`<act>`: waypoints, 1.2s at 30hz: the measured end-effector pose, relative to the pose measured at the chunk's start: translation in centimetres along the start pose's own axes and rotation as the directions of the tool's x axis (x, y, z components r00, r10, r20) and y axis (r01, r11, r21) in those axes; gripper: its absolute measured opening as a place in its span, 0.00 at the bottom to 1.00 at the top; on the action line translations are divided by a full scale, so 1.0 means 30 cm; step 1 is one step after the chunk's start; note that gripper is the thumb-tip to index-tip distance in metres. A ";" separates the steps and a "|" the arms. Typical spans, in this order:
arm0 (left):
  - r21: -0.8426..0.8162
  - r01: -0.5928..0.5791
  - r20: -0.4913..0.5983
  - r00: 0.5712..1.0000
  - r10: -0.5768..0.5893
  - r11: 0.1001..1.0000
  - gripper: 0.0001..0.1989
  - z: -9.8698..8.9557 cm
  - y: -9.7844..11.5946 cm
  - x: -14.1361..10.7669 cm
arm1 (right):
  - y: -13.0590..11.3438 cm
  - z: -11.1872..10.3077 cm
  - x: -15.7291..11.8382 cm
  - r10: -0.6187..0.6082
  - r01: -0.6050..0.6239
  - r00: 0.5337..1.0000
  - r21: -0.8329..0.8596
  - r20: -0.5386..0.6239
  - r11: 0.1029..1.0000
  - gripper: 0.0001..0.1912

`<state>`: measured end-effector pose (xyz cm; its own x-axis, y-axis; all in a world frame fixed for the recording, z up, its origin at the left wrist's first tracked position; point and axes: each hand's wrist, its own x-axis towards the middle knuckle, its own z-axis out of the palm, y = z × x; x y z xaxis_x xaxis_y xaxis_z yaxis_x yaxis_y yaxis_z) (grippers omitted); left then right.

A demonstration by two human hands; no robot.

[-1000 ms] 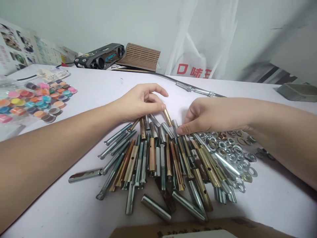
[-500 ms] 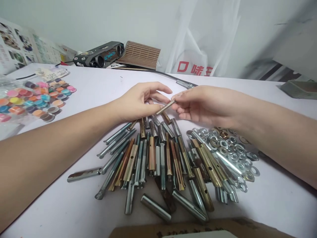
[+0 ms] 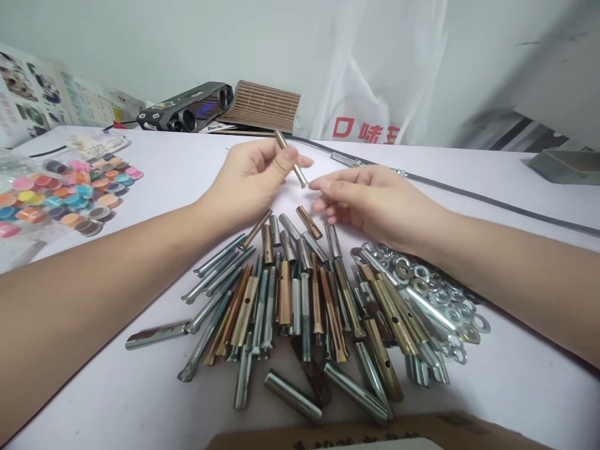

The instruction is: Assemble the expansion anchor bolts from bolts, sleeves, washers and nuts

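Observation:
My left hand (image 3: 257, 175) pinches a metal bolt (image 3: 291, 160) near its middle, between thumb and fingers. The bolt slants, its flared end low and to the right. My right hand (image 3: 368, 194) has its fingertips at that flared end, thumb and forefinger pressed together, the other fingers curled. Below both hands lies a spread of metal sleeves (image 3: 285, 294) and bolts (image 3: 305, 312), silver, brassy and coppery. A pile of washers and nuts (image 3: 440, 290) is at the right, partly under my right forearm.
Colourful discs (image 3: 77, 190) in a plastic bag lie at the left. A black speaker (image 3: 187, 109) and a slatted mat (image 3: 262, 106) stand at the back. A cardboard piece (image 3: 262, 437) is at the near edge, a grey tray (image 3: 565, 167) at the far right.
The bolt was in my right hand's fingertips, its other end at my left thumb. Now my left hand grips it, raised and turned steeper. Both hands have shifted slightly.

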<state>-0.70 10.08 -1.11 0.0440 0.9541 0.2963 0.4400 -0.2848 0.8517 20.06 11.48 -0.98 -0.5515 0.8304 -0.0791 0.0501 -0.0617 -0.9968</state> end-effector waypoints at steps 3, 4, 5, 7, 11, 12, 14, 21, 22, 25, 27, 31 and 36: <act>0.135 -0.044 -0.091 0.994 0.056 0.990 0.18 0.000 -0.007 0.007 | -0.025 -0.024 -0.015 -0.206 0.235 0.972 -0.462 0.114 0.855 0.16; 0.184 -0.075 -0.087 0.992 0.092 0.980 0.16 0.002 -0.009 0.008 | -0.039 -0.030 -0.021 -0.238 0.301 0.954 -0.567 0.184 0.767 0.14; 0.235 -0.105 -0.054 0.991 0.120 0.966 0.14 0.005 -0.011 0.009 | -0.053 -0.034 -0.028 -0.254 0.359 0.933 -0.630 0.254 0.688 0.12; 0.320 -0.149 0.051 0.989 0.140 0.936 0.12 0.010 -0.012 0.009 | -0.077 -0.034 -0.040 -0.240 0.425 0.904 -0.687 0.353 0.590 0.09; 0.353 -0.150 0.159 0.982 0.099 0.923 0.11 0.012 -0.007 0.010 | -0.095 -0.014 -0.060 -0.158 0.448 0.888 -0.739 0.431 0.503 0.07; 0.343 -0.136 0.160 0.983 0.085 0.929 0.10 0.011 -0.005 0.011 | -0.094 -0.007 -0.063 -0.149 0.444 0.890 -0.750 0.430 0.490 0.07; 0.318 -0.098 0.166 0.985 0.047 0.943 0.10 0.008 -0.002 0.011 | -0.088 0.003 -0.068 -0.160 0.426 0.903 -0.775 0.399 0.467 0.08; 0.225 0.002 0.201 0.978 -0.048 0.974 0.09 0.004 0.011 0.010 | -0.042 0.021 -0.049 -0.110 0.215 0.976 -0.879 0.186 0.425 0.18; 0.217 0.017 0.198 0.978 -0.061 0.976 0.09 0.004 0.013 0.009 | -0.038 0.024 -0.045 -0.085 0.197 0.980 -0.881 0.177 0.429 0.20; 0.178 0.063 0.195 0.976 -0.098 0.982 0.09 0.003 0.017 0.010 | -0.042 0.029 -0.033 0.004 0.151 0.985 -0.858 0.175 0.492 0.25; 0.150 0.085 0.194 0.974 -0.114 0.985 0.08 0.004 0.019 0.011 | -0.056 0.026 -0.025 0.072 0.104 0.982 -0.826 0.173 0.554 0.27; 0.134 0.100 0.209 0.970 -0.127 0.986 0.08 0.004 0.022 0.014 | -0.074 -0.005 -0.007 0.240 -0.034 0.952 -0.714 0.190 0.700 0.27; 0.161 0.105 0.222 0.965 -0.140 0.981 0.08 0.003 0.019 0.013 | -0.039 -0.039 0.034 0.059 -0.019 0.988 -0.273 0.139 0.962 0.22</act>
<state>-0.34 10.31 -0.56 0.1803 0.9811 0.0705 0.5806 -0.1640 0.7975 20.41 13.05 0.13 -0.6582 0.7401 -0.1380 0.2860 0.0762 -0.9552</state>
